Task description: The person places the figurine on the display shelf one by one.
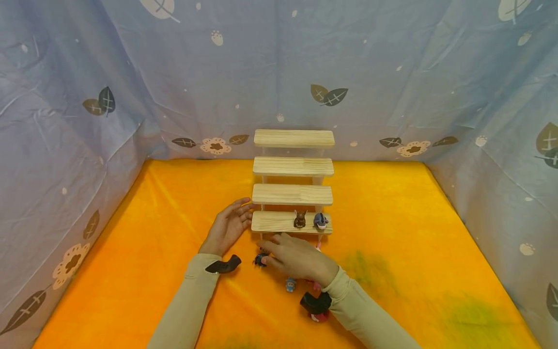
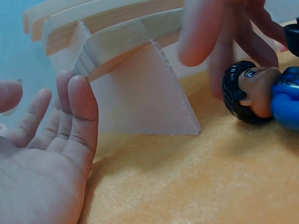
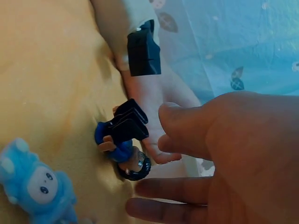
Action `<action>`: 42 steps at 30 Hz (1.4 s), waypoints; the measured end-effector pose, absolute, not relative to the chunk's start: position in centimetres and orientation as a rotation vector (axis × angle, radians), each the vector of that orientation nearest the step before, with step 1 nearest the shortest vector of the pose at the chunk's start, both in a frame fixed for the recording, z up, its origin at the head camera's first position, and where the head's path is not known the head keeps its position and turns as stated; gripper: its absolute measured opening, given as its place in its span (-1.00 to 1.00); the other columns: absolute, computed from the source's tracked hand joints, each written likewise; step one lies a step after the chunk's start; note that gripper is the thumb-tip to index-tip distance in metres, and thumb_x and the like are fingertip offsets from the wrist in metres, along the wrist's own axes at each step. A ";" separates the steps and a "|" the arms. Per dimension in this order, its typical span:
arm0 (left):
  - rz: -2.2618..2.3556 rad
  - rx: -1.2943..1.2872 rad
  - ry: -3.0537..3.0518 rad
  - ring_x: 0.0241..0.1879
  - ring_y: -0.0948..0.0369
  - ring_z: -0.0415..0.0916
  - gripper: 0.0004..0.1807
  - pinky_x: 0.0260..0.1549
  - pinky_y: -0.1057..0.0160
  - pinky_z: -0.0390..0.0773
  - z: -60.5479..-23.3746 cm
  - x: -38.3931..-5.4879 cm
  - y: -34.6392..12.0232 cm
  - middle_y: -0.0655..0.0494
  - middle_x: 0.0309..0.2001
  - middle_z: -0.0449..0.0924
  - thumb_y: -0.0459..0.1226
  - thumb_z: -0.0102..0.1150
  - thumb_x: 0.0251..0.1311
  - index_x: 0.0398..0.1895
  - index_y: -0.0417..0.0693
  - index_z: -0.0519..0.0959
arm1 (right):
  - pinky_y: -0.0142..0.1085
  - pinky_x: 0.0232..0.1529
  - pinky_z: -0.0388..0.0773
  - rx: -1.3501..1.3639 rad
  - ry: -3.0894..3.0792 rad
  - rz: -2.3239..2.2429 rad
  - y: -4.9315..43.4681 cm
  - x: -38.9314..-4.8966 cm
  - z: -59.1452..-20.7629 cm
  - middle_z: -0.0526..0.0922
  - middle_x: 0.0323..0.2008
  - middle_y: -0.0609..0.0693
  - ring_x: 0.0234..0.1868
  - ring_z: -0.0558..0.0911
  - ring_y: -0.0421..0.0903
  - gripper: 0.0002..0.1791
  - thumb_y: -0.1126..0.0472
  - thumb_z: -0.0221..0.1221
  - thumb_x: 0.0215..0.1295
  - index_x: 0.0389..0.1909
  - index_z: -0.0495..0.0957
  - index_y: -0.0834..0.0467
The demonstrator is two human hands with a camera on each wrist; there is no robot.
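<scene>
A small toy figure with black hair and a blue top [image 1: 260, 260] lies on the orange cloth in front of the stepped wooden stand [image 1: 272, 222]. Over it reaches my right hand [image 1: 298, 257], thumb and fingers spread apart; the right wrist view shows them around the figure [image 3: 122, 154] without a visible grip. My left hand [image 1: 226, 228] is at the left end of the lowest step, palm up. In the left wrist view its fingertips meet or nearly meet the corner of the step [image 2: 117, 44]; contact is hard to tell.
On the lowest step stand a brown figure [image 1: 299, 219] and a grey-blue figure [image 1: 320, 221]. A light-blue figure [image 1: 290, 284] lies on the cloth, with a pink one [image 1: 317, 286] and a red one [image 1: 320, 317] partly hidden by my right arm. Patterned curtains [image 1: 279, 63] surround the cloth.
</scene>
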State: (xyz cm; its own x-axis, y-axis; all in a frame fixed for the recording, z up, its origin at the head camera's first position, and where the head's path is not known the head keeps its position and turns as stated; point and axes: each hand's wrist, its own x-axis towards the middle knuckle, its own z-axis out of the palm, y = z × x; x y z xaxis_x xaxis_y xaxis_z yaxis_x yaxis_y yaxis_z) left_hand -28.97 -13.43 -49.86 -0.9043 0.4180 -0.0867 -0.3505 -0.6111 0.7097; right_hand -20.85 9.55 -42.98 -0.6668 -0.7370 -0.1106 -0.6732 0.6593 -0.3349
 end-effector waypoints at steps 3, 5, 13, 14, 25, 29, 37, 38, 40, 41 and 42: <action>2.476 0.113 1.082 -0.14 0.21 0.53 -0.41 -0.09 0.31 0.58 -49.8 -29.0 -13.3 0.03 0.16 0.53 -0.10 -0.26 0.64 0.54 -0.24 0.04 | -0.17 0.12 0.56 -1.153 2.613 -0.371 9.6 -20.9 -43.3 0.61 0.18 0.04 0.08 0.58 -0.03 -0.54 0.01 -0.01 0.60 0.42 0.42 -0.01; 2.472 0.113 1.086 -0.14 0.21 0.53 -0.40 -0.09 0.31 0.58 -49.8 -29.1 -13.2 0.02 0.17 0.51 -0.10 -0.25 0.63 0.55 -0.24 0.02 | -0.19 0.09 0.55 -1.166 2.597 -0.369 9.6 -21.0 -43.4 0.61 0.15 0.03 0.04 0.56 -0.04 -0.57 0.04 0.01 0.59 0.38 0.47 -0.02; 2.479 0.147 1.079 -0.14 0.20 0.53 -0.46 -0.09 0.29 0.59 -49.8 -29.1 -13.1 0.01 0.18 0.52 -0.11 -0.26 0.64 0.50 -0.22 0.13 | -0.27 0.05 0.57 -1.172 2.599 -0.419 9.8 -21.0 -43.3 0.61 0.09 0.02 0.02 0.56 -0.08 -0.64 0.11 0.18 0.48 0.24 0.60 0.00; 2.477 0.155 1.075 -0.13 0.20 0.53 -0.46 -0.09 0.29 0.59 -49.8 -29.2 -13.1 0.01 0.19 0.51 -0.11 -0.26 0.64 0.49 -0.22 0.13 | -0.29 0.03 0.58 -1.176 2.603 -0.433 9.8 -21.0 -43.3 0.60 0.08 0.02 0.00 0.57 -0.09 -0.65 0.12 0.21 0.45 0.22 0.61 0.00; 2.478 0.119 1.062 -0.13 0.19 0.49 -0.48 -0.07 0.30 0.56 -49.9 -29.1 -13.3 0.02 0.15 0.54 -0.11 -0.24 0.63 0.48 -0.20 0.17 | -0.42 -0.26 0.45 -1.177 2.625 -0.453 9.7 -21.0 -43.5 0.54 -0.01 -0.01 -0.30 0.43 -0.24 -0.44 0.08 0.36 0.32 0.31 0.50 0.03; 2.479 0.108 1.065 -0.13 0.19 0.48 -0.46 -0.07 0.31 0.55 -49.9 -29.0 -13.3 0.03 0.15 0.54 -0.11 -0.22 0.63 0.49 -0.21 0.14 | -0.44 -0.30 0.38 -1.161 2.631 -0.469 9.6 -20.9 -43.5 0.52 -0.05 -0.02 -0.33 0.37 -0.25 -0.45 0.05 0.36 0.31 0.29 0.51 0.04; 2.481 0.116 1.073 -0.12 0.20 0.48 -0.48 -0.08 0.32 0.55 -50.0 -29.0 -13.5 0.03 0.16 0.54 -0.11 -0.23 0.63 0.48 -0.20 0.17 | -0.44 -0.32 0.39 -1.137 2.635 -0.488 9.6 -21.0 -43.3 0.50 -0.09 -0.05 -0.36 0.38 -0.26 -0.49 -0.01 0.37 0.29 0.22 0.54 0.02; 2.482 0.118 1.072 -0.12 0.20 0.49 -0.49 -0.08 0.32 0.56 -50.0 -29.0 -13.5 0.03 0.16 0.54 -0.11 -0.22 0.63 0.47 -0.19 0.20 | -0.45 -0.31 0.41 -1.134 2.636 -0.486 9.6 -21.0 -43.3 0.50 -0.08 -0.05 -0.35 0.38 -0.26 -0.50 -0.01 0.36 0.29 0.21 0.55 0.02; 2.482 0.126 1.070 -0.12 0.20 0.49 -0.53 -0.08 0.32 0.56 -50.0 -29.0 -13.6 0.04 0.16 0.54 -0.11 -0.23 0.63 0.43 -0.15 0.26 | -0.45 -0.31 0.42 -1.136 2.642 -0.485 9.5 -21.0 -43.2 0.51 -0.09 -0.05 -0.34 0.39 -0.27 -0.54 0.00 0.34 0.32 0.19 0.57 0.02; 2.483 0.129 1.069 -0.12 0.20 0.49 -0.55 -0.08 0.32 0.56 -50.0 -29.0 -13.6 0.04 0.15 0.54 -0.11 -0.23 0.63 0.40 -0.13 0.30 | -0.45 -0.31 0.42 -1.140 2.645 -0.486 9.5 -21.0 -43.1 0.52 -0.10 -0.06 -0.35 0.39 -0.27 -0.57 0.01 0.33 0.34 0.18 0.58 0.01; 2.484 0.130 1.066 -0.13 0.20 0.50 -0.57 -0.08 0.32 0.56 -50.0 -29.0 -13.6 0.04 0.15 0.54 -0.12 -0.23 0.63 0.38 -0.11 0.33 | -0.46 -0.32 0.42 -1.150 2.650 -0.484 9.5 -21.1 -43.1 0.52 -0.12 -0.06 -0.35 0.39 -0.27 -0.60 0.02 0.32 0.35 0.16 0.60 0.00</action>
